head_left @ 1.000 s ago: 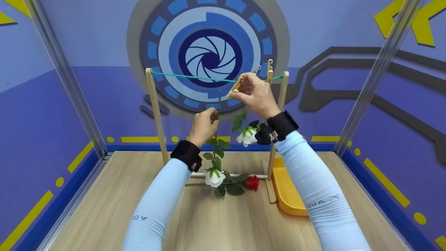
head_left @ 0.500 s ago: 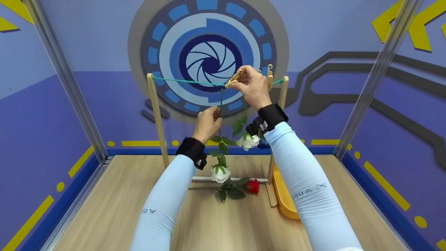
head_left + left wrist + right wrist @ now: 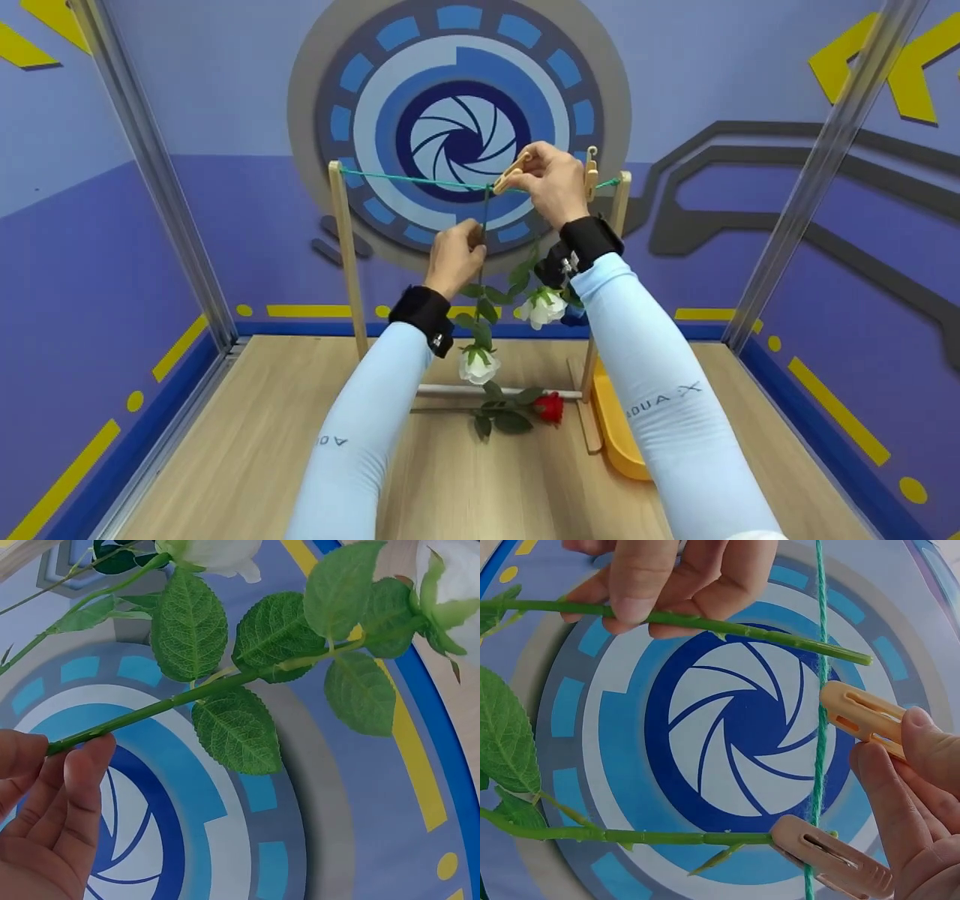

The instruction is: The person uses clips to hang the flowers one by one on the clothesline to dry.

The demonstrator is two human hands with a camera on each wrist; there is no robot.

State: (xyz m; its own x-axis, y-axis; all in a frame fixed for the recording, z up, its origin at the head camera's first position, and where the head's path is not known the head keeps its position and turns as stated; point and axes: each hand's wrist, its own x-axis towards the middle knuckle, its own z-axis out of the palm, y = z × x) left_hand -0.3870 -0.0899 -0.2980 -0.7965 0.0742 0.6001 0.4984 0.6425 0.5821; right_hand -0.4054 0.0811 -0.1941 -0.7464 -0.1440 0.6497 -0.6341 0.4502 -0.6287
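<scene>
My left hand [image 3: 456,259] pinches the green stem of a white rose [image 3: 478,365] that hangs bloom down. In the right wrist view the stem's cut end crosses a green string [image 3: 819,765]. Between thumb and fingers of my right hand [image 3: 556,184] is a light wooden-coloured clothespin [image 3: 866,716], its tip right at the string beside that stem. Below it in that view, another clothespin [image 3: 829,859] clamps a second stem to the string. That stem bears a second white rose [image 3: 543,307], also hanging bloom down.
The string runs between two wooden posts [image 3: 347,255]. One more hooked clothespin [image 3: 592,176] sits near its right end. A red rose [image 3: 550,409] lies on the table beneath. A yellow tray [image 3: 626,450] stands at the right, partly behind my arm. A blue flower [image 3: 574,313] is mostly hidden.
The held rose has risen, bringing its stem's end up to the string. My right hand has brought the clothespin down to the string beside the stem.
</scene>
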